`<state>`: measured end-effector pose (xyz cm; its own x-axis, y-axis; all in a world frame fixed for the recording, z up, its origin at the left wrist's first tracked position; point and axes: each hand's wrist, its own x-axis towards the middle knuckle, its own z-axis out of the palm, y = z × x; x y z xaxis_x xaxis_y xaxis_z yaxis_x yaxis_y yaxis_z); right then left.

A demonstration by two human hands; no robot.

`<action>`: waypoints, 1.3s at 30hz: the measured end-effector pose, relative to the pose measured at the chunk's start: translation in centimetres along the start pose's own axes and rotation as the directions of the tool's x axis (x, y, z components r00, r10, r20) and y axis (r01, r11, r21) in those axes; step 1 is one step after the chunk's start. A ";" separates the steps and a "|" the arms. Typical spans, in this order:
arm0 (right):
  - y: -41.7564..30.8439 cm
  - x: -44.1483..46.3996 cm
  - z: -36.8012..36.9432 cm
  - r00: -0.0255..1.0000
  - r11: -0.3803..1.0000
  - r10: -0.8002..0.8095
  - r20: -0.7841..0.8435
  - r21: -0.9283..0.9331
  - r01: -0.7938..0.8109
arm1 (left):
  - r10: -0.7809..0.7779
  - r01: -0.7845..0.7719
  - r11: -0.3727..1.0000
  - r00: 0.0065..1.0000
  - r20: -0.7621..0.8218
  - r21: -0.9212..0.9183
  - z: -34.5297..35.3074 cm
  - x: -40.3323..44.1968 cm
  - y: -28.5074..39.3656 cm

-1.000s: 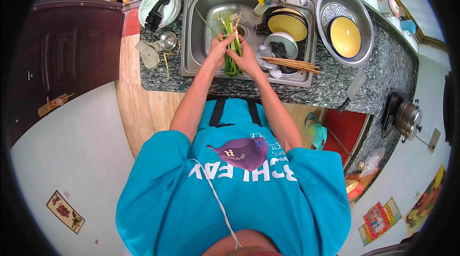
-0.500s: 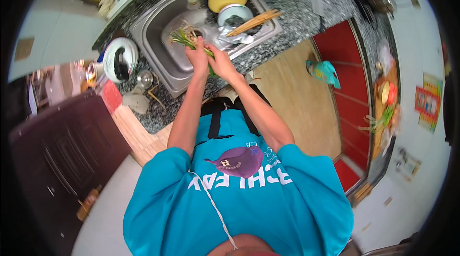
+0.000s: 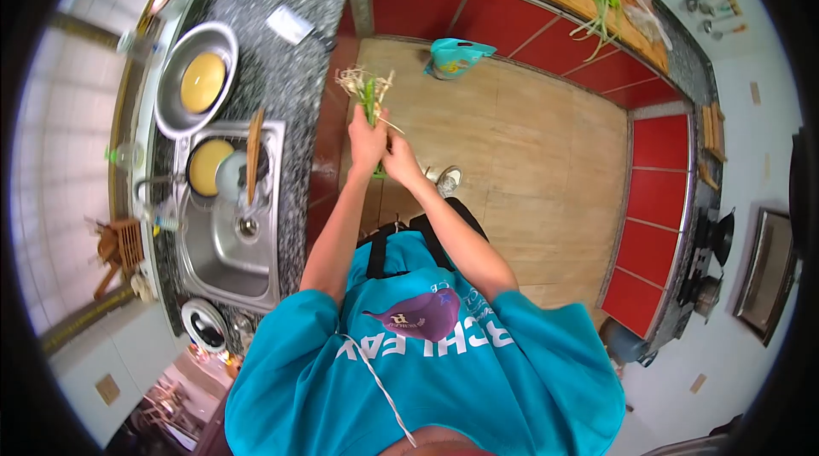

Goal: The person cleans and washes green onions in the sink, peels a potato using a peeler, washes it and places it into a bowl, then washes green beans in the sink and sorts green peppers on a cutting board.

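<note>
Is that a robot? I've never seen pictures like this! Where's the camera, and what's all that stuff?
No robot here! It's a person with bare hands. Every picture comes from one camera on their head, looking forward and down, so you see their own blue shirt and arms.

The left hand grips green onions, roots sticking out. The right hand is close beside it, but its fingertips are hard to see.

On the speckled counter lie a knife and a metal basin with a yellow bowl inside. The sink has dishes at one end.
</note>
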<state>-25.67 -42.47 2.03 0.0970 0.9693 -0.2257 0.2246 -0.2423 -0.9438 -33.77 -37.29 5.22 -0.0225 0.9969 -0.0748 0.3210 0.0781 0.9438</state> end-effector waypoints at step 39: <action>-1.0 51.6 -31.9 0.891 0.979 0.115 -0.439 0.200 -0.028 | 0.096 -0.310 0.768 0.921 0.378 0.560 33.2 61.5 9.1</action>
<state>10.00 6.50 -1.00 0.5376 0.8182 -0.2038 0.0229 -0.2558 -0.9664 -0.84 24.63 -1.51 0.3684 0.9243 -0.1002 0.7839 -0.2508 0.5680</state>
